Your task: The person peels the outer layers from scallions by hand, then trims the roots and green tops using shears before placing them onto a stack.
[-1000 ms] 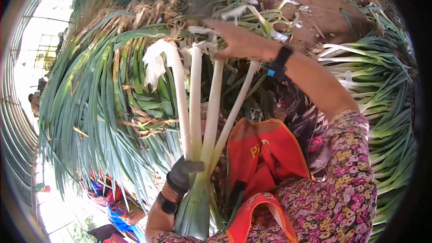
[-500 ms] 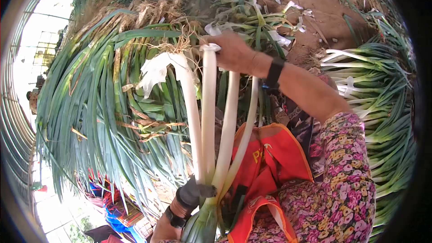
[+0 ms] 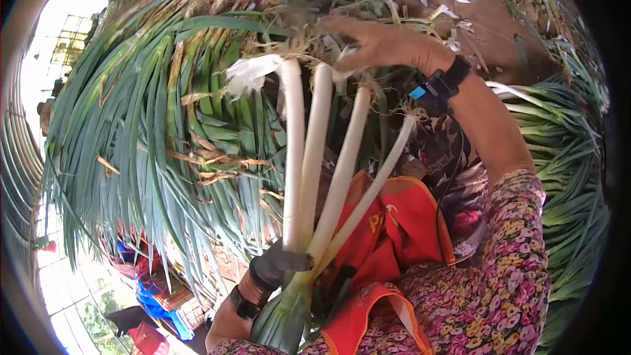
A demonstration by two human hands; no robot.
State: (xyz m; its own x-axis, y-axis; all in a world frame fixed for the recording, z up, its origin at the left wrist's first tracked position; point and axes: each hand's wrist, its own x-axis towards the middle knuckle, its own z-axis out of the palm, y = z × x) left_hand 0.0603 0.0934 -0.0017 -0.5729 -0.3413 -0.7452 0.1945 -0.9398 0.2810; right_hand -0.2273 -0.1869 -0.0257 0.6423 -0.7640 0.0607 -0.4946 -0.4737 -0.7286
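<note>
We see white stalks (image 3: 342, 171) fading into green tops (image 3: 282, 315), a dark grey glove (image 3: 275, 267), black wristbands (image 3: 244, 304), a sleeve (image 3: 509, 223) flowered in pink, purple and yellow, red cloth (image 3: 417, 227) edged in orange with yellow lettering (image 3: 376, 223), brown soil (image 3: 493, 23) and bluish-green leaves (image 3: 125, 151).

I find a wedge-shaped passage between the two rightmost stalks (image 3: 371, 184), widening toward their roots (image 3: 412, 114); red fabric (image 3: 417, 207) backs its lower part, and the dense leek pile (image 3: 151, 112) bars the view's left side.
</note>
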